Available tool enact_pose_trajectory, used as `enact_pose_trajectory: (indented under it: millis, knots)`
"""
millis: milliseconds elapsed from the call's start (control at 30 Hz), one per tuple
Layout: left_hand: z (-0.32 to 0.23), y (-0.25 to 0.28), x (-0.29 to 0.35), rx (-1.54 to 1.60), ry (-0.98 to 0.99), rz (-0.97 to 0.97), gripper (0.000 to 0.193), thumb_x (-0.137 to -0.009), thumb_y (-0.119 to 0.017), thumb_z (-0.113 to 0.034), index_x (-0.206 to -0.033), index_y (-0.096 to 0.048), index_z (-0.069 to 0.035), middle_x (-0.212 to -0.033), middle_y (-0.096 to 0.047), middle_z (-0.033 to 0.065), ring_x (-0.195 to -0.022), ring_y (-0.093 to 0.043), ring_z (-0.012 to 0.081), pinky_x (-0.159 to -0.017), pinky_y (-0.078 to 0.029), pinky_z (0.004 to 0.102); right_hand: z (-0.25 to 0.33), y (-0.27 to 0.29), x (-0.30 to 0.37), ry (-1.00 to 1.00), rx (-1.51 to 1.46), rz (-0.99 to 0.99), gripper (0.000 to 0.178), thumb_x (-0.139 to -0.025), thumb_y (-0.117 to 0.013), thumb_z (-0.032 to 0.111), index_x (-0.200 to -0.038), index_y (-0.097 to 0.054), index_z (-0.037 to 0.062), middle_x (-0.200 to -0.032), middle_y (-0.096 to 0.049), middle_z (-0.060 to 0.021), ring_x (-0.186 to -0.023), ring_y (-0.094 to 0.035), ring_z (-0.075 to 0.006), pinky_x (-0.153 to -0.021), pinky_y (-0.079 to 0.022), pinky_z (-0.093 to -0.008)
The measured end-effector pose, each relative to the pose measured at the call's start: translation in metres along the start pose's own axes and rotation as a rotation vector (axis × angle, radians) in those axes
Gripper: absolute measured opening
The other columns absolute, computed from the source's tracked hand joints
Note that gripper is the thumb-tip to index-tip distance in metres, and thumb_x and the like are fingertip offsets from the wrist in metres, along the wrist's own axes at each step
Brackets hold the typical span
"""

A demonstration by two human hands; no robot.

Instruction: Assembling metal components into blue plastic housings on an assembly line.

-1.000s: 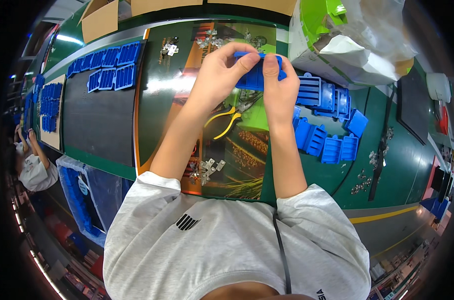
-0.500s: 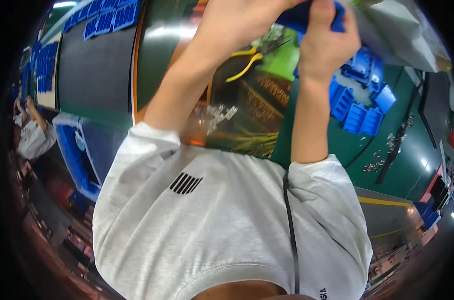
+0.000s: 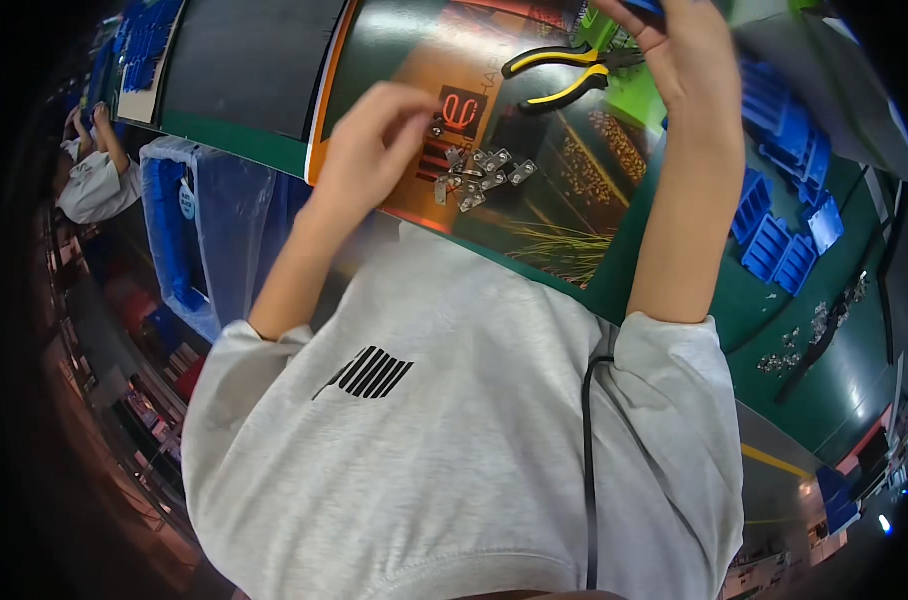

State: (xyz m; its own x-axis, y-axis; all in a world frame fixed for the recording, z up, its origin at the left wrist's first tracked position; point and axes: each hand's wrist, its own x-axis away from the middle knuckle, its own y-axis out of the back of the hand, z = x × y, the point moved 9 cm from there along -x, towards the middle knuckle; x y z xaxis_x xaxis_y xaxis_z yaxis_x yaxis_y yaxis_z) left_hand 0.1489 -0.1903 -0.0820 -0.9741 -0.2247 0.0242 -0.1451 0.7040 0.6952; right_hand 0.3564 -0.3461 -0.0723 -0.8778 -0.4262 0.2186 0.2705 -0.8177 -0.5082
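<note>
My left hand [image 3: 374,150] is above the table's printed sheet, thumb and forefinger drawn together. A small metal bracket [image 3: 437,128] shows at their tips, apart from a loose pile of similar metal brackets [image 3: 482,175]. My right hand [image 3: 689,55] reaches to the top edge of the view, around a blue plastic part [image 3: 650,5] that is mostly cut off. Between the hands lie yellow-and-black pliers [image 3: 564,80], handles spread, their jaws partly over a bright green patch.
Blue plastic trays [image 3: 779,250] cluster at the right on the green table [image 3: 824,390], beside scattered small metal pieces [image 3: 784,355]. A grey-white bag [image 3: 824,70] stands at the upper right. At the left are a plastic-lined blue bin [image 3: 179,235], a black mat [image 3: 244,65] and another person [image 3: 99,185].
My left hand has come down from the blue part toward the metal brackets. My right hand stays up with the part, which has slid mostly out of view. The whole view has shifted.
</note>
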Motion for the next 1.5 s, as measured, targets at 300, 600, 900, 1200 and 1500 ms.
enact_pose_trajectory:
  millis: [300,600,900,1200,1500]
  knots:
    - [0.006,-0.028,0.019,-0.165,-0.127,0.135,0.025,-0.078,-0.064,-0.001,-0.101,-0.064,-0.009,-0.104,-0.055,0.0044,-0.096,-0.052,0.0254,-0.082,-0.046,0.0342,-0.025,-0.051,0.010,-0.051,0.674,0.225,0.032,-0.081,-0.070,0.024,-0.097,-0.064,-0.0029,-0.078,-0.065,-0.0057,-0.064,-0.057,-0.0101,-0.060,-0.047,-0.0231]
    - [0.014,0.004,-0.018,0.681,0.111,-0.112,0.013,-0.091,-0.052,0.000,-0.103,-0.057,0.004,-0.089,-0.065,0.0123,-0.074,-0.062,0.0128,-0.058,-0.049,0.0220,-0.035,-0.030,0.000,-0.068,0.088,0.250,0.033,-0.086,-0.065,0.024,-0.108,-0.057,0.0008,-0.086,-0.063,-0.0033,-0.076,-0.062,-0.0105,-0.062,-0.055,-0.0232]
    - [-0.043,0.012,-0.102,0.722,-0.002,-0.001,0.014,-0.091,-0.054,-0.006,-0.101,-0.054,0.004,-0.086,-0.065,0.0127,-0.073,-0.063,0.0147,-0.064,-0.049,0.0236,-0.039,-0.004,-0.012,-0.115,-0.028,0.177,0.041,-0.084,-0.067,0.025,-0.115,-0.052,0.0021,-0.096,-0.062,-0.0085,-0.086,-0.064,-0.0159,-0.068,-0.059,-0.0337]
    - [-0.022,0.003,-0.086,0.794,0.106,-0.033,0.015,-0.089,-0.058,-0.008,-0.098,-0.056,0.003,-0.086,-0.065,0.0087,-0.073,-0.061,0.0098,-0.063,-0.048,0.0214,-0.034,0.006,-0.028,-0.100,-0.223,0.169,0.033,-0.087,-0.062,0.013,-0.115,-0.048,-0.0005,-0.103,-0.061,-0.0091,-0.091,-0.062,-0.0193,-0.076,-0.057,-0.0384]
    - [-0.099,0.038,-0.114,0.395,-0.283,-0.342,0.010,-0.079,-0.064,0.000,-0.087,-0.061,0.002,-0.085,-0.064,0.0066,-0.066,-0.060,0.0105,-0.059,-0.048,0.0225,-0.031,0.001,-0.018,-0.121,-0.475,0.088,0.030,-0.087,-0.061,0.026,-0.107,-0.055,0.0043,-0.098,-0.063,-0.0135,-0.089,-0.061,-0.0261,-0.088,-0.048,-0.0471]
